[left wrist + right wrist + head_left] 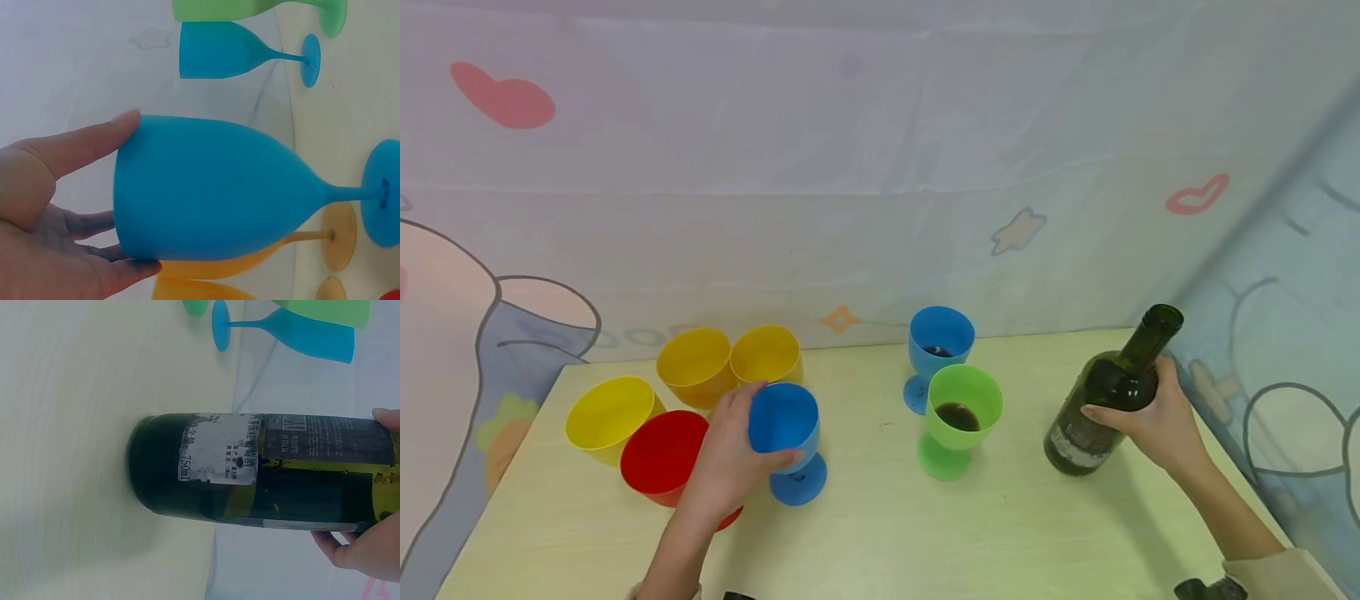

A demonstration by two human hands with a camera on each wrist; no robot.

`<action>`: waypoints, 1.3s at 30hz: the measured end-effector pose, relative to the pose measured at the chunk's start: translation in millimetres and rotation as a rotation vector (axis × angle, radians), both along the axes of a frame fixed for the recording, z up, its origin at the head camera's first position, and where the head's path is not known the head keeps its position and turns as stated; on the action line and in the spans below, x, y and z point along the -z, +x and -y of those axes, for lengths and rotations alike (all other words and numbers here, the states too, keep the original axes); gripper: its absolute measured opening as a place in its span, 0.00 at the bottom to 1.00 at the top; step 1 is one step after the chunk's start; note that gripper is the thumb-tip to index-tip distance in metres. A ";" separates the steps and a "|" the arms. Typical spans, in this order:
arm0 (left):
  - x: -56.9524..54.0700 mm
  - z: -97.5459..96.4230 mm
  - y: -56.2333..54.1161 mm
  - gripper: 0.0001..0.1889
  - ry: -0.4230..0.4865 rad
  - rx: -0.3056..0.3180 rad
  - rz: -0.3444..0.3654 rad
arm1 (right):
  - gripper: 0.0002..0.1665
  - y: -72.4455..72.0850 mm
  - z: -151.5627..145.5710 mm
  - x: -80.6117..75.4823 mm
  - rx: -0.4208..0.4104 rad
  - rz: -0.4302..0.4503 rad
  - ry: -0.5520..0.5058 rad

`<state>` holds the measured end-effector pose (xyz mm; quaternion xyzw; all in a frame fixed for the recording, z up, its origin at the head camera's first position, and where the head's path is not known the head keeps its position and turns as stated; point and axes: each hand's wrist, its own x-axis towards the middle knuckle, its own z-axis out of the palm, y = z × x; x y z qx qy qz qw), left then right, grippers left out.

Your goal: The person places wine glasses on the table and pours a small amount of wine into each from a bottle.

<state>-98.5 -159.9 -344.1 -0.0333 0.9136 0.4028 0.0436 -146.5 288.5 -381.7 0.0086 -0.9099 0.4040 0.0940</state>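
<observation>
My left hand [730, 454] grips a blue goblet [784, 425] round the upper part of its bowl. In the left wrist view the thumb lies on one side of that blue goblet [219, 187] near the rim, the fingers on the other. Whether its foot touches the table, I cannot tell. On the right, my right hand [1157, 421] holds a dark green wine bottle [1093, 408] round its upper body, neck up and uncorked. Its printed labels [219, 450] show in the right wrist view. Between the hands stand a green goblet [962, 392] and another blue goblet [942, 329], both with dark liquid inside.
Left of my left hand stand a red goblet [662, 458] and three yellow goblets, one at the left [602, 417], two behind [692, 367] [767, 354]. The pale table [880, 533] ends at a printed cloth backdrop [850, 167]; another cloth [1300, 292] hangs at the right.
</observation>
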 end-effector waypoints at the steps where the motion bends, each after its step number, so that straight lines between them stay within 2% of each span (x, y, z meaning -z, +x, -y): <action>1: 1.2 -1.2 0.2 0.47 0.014 -0.012 -0.001 | 0.51 0.1 0.0 0.0 -0.002 -0.001 -0.002; 10: 17.5 -9.8 3.5 0.53 0.132 -0.138 -0.056 | 0.52 0.3 -0.4 0.8 -0.007 0.005 -0.005; 17: 30.5 -11.9 5.2 0.55 0.246 -0.210 -0.059 | 0.52 0.7 -0.1 0.1 -0.004 0.009 -0.002; 26: 42.0 -9.0 5.3 0.54 0.361 -0.219 -0.045 | 0.52 0.6 0.8 -0.1 -0.016 0.012 -0.008; 33: 46.7 -6.2 4.5 0.53 0.366 -0.223 -0.033 | 0.53 -0.4 1.1 0.2 -0.024 0.017 -0.007; 39: 44.2 -9.8 5.4 0.51 0.368 -0.211 -0.066 | 0.53 -1.0 1.3 -0.6 -0.021 0.020 -0.009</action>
